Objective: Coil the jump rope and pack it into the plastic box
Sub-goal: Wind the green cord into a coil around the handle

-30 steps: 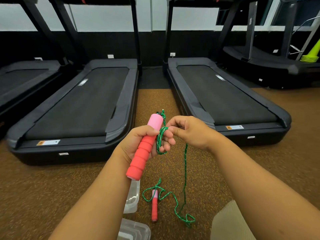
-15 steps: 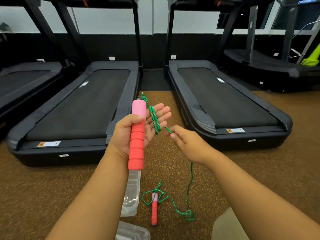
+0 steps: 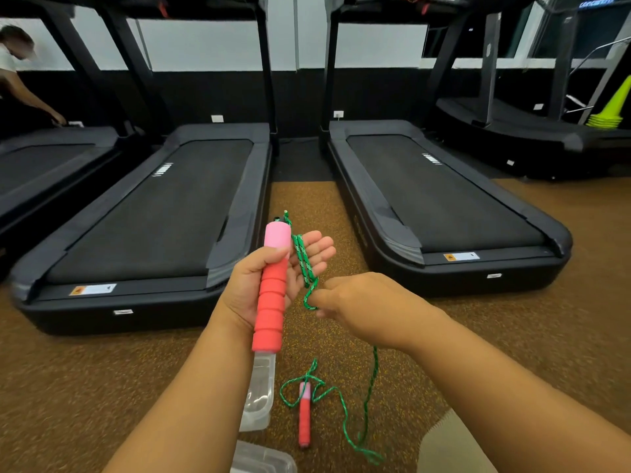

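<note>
My left hand point(image 3: 256, 285) holds one pink and red foam handle point(image 3: 271, 295) upright under the thumb, fingers spread, with two strands of green rope point(image 3: 302, 257) lying across the palm. My right hand point(image 3: 362, 305) pinches the green rope just below the left fingers. From there the rope hangs to the floor and loops point(image 3: 355, 414) around the second handle point(image 3: 304, 418), which lies on the brown floor. A clear plastic box point(image 3: 259, 394) lies on the floor beneath the held handle, partly hidden by my left arm. A clear plastic lid point(image 3: 263, 459) shows at the bottom edge.
Two black treadmills point(image 3: 153, 213) point(image 3: 440, 206) stand ahead, with a strip of brown floor point(image 3: 307, 199) between them. More treadmills stand far left and right. Stacked yellow-green cones point(image 3: 611, 110) sit at the right. A person point(image 3: 17, 76) bends over at the far left.
My left fingers opened out from around the rope loop and the handle tilted upright. My right hand dropped lower along the rope, drawing a new length toward the palm.
</note>
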Tool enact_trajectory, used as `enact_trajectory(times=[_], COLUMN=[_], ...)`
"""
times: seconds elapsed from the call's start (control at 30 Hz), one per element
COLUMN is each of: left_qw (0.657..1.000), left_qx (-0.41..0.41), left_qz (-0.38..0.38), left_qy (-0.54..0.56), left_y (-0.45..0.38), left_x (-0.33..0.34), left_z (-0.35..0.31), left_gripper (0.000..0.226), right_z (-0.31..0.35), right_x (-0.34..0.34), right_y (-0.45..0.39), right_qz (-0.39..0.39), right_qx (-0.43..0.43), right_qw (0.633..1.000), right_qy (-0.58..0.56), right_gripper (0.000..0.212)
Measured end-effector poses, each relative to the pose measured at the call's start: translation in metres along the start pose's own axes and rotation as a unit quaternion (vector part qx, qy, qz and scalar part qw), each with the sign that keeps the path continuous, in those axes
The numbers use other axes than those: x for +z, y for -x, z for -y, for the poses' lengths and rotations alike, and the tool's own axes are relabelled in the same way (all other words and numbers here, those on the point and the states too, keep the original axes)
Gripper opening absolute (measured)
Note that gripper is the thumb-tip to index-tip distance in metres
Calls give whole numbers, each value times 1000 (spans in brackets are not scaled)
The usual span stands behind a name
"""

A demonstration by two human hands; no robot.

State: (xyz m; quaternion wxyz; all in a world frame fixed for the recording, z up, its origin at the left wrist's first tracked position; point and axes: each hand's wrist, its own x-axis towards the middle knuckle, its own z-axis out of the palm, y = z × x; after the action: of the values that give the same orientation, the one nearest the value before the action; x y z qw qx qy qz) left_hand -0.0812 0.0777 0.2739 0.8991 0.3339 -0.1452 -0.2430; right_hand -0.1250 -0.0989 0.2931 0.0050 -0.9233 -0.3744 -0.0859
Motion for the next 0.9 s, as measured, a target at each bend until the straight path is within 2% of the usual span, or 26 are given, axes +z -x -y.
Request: enact_trajectory(times=[0.07,0.2,0.3,0.4,0.57,0.67,0.77,0.9], left_qw=[1000,997,997,993,988,987,986,987], left_qx=[-18,-53,-52,-69,-74,-72,-76,-72], left_qz=[-11,-42,-22,2,32,16,21,14], left_qy=[-12,-27,-59,-100,-134,-141,-146,-140], left_y=[2,9,11,11,12,12,11,8], left_x=[6,8,4,4,11,14,12,9], left_z=[2,5,10,11,11,9,8,11], left_gripper=[77,39,48,52,49,40,58,63], right_z=[-2,-10,-19,-24,-32,-36,-41,-42], right_x=[-4,-21,-32,-34,-24,-14,-4,3], right_y=[-2,-6,-7,-9,-12,-14,-16,-17], right_qz=[2,-32,-58,-84,-130,-165,-185,-188], right_qx=[1,35,62,80,110,131,158,182], right_qw=[1000,997,995,990,977,962,947,935], right_qy=[-16,-54,-61,-82,-128,-174,-211,-239], right_gripper=[17,16,18,11,6,2,6,8])
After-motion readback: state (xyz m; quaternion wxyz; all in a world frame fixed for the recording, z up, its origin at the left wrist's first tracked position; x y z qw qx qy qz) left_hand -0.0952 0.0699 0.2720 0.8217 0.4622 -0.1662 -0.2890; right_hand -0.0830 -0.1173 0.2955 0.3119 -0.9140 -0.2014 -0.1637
